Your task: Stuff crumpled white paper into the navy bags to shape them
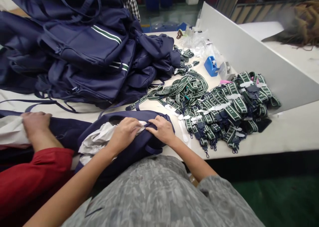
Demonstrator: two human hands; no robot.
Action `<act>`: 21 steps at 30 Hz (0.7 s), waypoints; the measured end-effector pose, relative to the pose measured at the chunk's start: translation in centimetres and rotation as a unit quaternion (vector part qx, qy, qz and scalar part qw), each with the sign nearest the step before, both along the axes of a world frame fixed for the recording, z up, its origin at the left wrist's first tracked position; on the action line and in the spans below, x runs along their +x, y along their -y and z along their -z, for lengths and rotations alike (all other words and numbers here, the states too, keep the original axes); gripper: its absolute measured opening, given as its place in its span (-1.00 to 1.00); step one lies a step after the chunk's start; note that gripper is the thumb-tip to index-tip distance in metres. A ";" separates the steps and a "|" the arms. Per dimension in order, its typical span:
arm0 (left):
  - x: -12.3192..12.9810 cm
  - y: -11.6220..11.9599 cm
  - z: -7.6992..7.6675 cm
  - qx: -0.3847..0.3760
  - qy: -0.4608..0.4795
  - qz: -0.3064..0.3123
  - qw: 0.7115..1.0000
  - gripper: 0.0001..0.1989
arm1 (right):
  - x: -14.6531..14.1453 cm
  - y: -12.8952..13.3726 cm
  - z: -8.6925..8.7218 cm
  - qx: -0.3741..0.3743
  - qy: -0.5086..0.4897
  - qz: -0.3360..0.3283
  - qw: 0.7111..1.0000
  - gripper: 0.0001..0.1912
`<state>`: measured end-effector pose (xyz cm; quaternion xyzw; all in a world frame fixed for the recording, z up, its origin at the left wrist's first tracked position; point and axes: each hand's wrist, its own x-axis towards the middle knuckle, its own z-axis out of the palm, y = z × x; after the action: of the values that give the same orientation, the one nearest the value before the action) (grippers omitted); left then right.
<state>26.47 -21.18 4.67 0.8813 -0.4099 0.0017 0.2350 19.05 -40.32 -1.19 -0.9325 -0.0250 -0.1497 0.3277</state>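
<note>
A navy bag (149,144) lies at the table's front edge against my body, its opening facing up. Crumpled white paper (96,140) fills the opening on its left side. My left hand (127,132) is closed, its fingertips pinching the edge of the opening near a bit of white material. Just to its right, my right hand (160,129) grips the bag's rim between thumb and fingers. The two hands are close together but apart. What exactly lies between the fingertips is partly hidden.
Navy bags (99,54) are piled at the back left. Green-and-white straps (221,110) with metal clips lie on the right, near a blue tape dispenser (211,66) and a grey divider (249,54). At the left, a co-worker's hand (37,125) holds white paper.
</note>
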 end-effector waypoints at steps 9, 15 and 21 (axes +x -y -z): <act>1.4 -3.9 3.0 -0.084 -0.167 -0.033 0.982 -0.72 | 1.9 -1.2 -1.3 -0.053 -0.041 -0.028 0.997 -0.75; 0.8 -3.5 2.7 -0.090 -0.247 0.043 0.964 -0.63 | 1.6 -1.4 -0.1 -0.091 -0.063 0.017 0.994 -0.75; 0.3 -4.4 3.1 -0.099 -0.209 0.069 0.970 -0.50 | 1.7 -0.5 2.7 0.014 -0.044 0.008 0.999 -0.80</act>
<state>26.73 -16.79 1.62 0.8039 -0.4098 -0.1581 0.4011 20.71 -39.84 -3.89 -0.9336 -0.0011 -0.1113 0.3406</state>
